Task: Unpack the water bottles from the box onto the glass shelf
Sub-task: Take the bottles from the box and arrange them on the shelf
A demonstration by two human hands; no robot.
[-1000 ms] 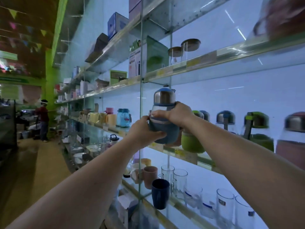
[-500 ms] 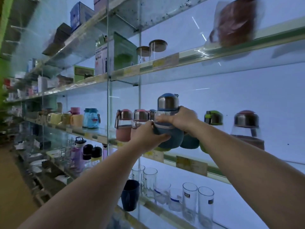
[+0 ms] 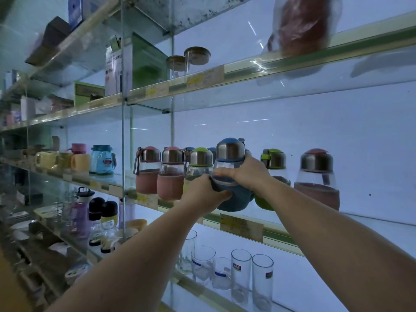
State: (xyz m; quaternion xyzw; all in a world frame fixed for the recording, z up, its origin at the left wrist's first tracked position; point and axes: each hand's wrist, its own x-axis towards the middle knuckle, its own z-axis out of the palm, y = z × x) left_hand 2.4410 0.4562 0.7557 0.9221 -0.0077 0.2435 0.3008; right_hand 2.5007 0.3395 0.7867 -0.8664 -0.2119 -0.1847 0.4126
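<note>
Backlit shop shelving fills the view; the long glass shelf with a green-and-gold front rail carries a row of bottles. From left: two pink-sleeved glass bottles with steel lids, then a green-capped glass bottle. Left hand clasps the base and right hand wraps the shoulder of the blue-sleeved glass water bottle with steel lid, held at the shelf's front edge, seemingly not yet set down. Risk: the gap is tight; a nudge could topple neighbours, or the base could overhang the rail.
</note>
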